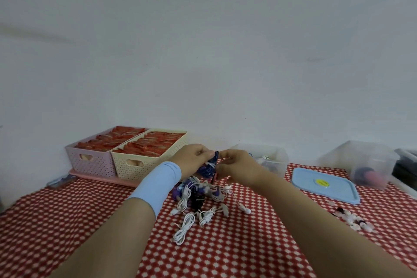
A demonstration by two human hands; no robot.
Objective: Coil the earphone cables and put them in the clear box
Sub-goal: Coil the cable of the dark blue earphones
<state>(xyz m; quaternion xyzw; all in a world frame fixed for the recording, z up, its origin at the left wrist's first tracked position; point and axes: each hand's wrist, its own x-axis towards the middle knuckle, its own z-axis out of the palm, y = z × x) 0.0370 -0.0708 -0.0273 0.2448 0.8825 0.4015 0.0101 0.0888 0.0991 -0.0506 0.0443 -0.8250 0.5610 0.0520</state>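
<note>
Both hands are up over the bench (67, 221), meeting just above the earphone pile (198, 196). The left hand (191, 157) and right hand (237, 167) both hold the dark blue earphone cable (208, 168). The left grip is clamped on the top of the bundle and the right grip on its right side, fingers curled.

The cable is bunched into loops with pale turns across the middle (we can't tell how tight). It is held off the bench, and a dark strand hangs down from it. A light blue sleeve band (158, 185) sits on the left forearm.

The pile directly below is a tangle of white and purple cables lying on the red patterned cloth. A white coiled cable (184, 228) lies at its near edge, a little apart.

The clear box (274, 156) stands just behind the right hand, lid off, with some contents inside that are too blurred to identify. A second clear box (361, 162) stands further right, and the blue lid (325, 185) lies flat between the two, nearer us.

On the far left, a pink basket (90, 158) and a cream basket (140, 160) stand side by side, touching, both full of red packets. A small heap of pale bits (352, 219) lies near the right edge.
</note>
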